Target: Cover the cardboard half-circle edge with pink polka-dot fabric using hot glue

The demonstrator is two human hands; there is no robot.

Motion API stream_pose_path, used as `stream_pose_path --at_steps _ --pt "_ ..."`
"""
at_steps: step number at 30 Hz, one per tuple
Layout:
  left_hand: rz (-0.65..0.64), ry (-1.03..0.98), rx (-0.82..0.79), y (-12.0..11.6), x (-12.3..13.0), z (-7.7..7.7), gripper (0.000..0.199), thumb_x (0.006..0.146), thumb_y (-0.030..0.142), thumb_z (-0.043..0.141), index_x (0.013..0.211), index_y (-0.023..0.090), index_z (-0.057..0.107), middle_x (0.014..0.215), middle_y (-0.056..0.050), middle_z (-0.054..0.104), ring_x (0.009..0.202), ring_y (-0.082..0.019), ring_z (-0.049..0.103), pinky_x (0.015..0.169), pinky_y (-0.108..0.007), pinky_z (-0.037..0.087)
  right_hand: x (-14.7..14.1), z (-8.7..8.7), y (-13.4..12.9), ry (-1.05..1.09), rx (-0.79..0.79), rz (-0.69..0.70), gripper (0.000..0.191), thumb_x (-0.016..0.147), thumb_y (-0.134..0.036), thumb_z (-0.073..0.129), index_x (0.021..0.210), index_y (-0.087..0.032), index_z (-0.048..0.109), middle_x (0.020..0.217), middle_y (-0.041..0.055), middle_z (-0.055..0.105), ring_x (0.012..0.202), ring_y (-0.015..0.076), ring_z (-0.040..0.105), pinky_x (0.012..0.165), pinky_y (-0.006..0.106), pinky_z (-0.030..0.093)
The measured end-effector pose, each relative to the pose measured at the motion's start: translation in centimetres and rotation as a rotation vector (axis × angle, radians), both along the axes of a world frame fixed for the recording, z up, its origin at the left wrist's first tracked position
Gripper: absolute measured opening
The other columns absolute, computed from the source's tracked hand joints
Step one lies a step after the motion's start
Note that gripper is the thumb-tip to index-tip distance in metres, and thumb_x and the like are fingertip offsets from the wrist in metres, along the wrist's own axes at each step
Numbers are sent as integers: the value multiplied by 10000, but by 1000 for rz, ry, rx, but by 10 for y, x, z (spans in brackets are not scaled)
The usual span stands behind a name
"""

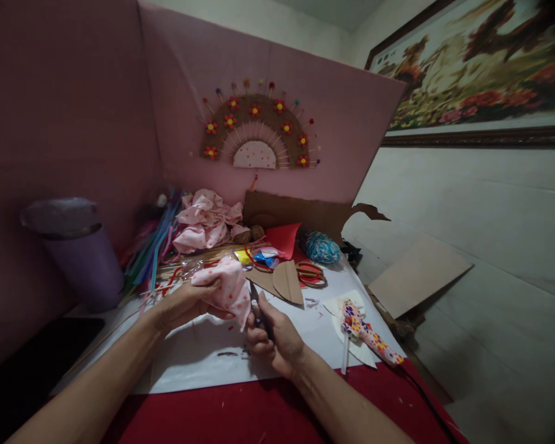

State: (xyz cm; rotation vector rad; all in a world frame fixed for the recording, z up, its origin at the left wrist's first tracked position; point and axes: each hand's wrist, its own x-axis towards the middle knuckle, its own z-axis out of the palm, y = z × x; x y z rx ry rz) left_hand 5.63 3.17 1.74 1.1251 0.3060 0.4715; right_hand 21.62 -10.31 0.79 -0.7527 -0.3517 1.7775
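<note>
Red cloth: it covers the edge nearest us.
Glue gun: it lies patterned at our right, over pale pieces.
Right hand: we grip dark scissors, blades beside the fabric; whether they touch it, we cannot tell.
Left hand: we hold dotted fabric above the white sheet.
Cardboard pieces: just beyond our scissors.
Yarn: blue, farther back.
Fan decoration: against the pink panel.

Dim overall, left side darkest; purple bin blurred; edges stretched.
</note>
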Motion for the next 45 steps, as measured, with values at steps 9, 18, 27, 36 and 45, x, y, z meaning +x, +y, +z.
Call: stream_pose_path --at_steps 9,18,27,36,45 --pt "-25 34 -11 -2 2 2 357 724 237 727 1069 173 659 952 -74 670 857 -282 657 731 -473 563 -1 0 -1 -20 16 -6 524 892 -573 446 661 -114 551 458 -74 355 352 7 146 300 96 106" --pt "-39 43 0 -3 1 -1 395 724 264 729 1099 167 653 941 -76 686 864 -303 662 734 -473 550 -1 -1 0 25 42 -3 516 899 -561 443 666 -112 545 458 -73 357 352 7 152 308 96 108" --pt "-41 19 -4 -3 4 -1 423 712 291 745 1109 182 648 987 -95 674 846 -299 666 722 -481 561 0 -6 1 86 83 27 526 916 -555 407 652 -120 539 435 -77 334 352 11 138 310 98 112" --pt "-29 19 -9 -3 3 -1 347 754 224 695 1095 171 657 976 -97 676 846 -289 668 712 -465 567 0 -5 0 113 106 58 510 912 -560 412 681 -123 540 447 -77 346 349 20 155 303 110 104" --pt "-13 32 -24 -3 4 -1 397 690 273 762 1064 181 664 966 -93 673 824 -288 679 707 -467 573 2 -9 3 12 95 28 472 795 -587 595 659 -140 527 397 -101 341 328 6 126 316 126 64"
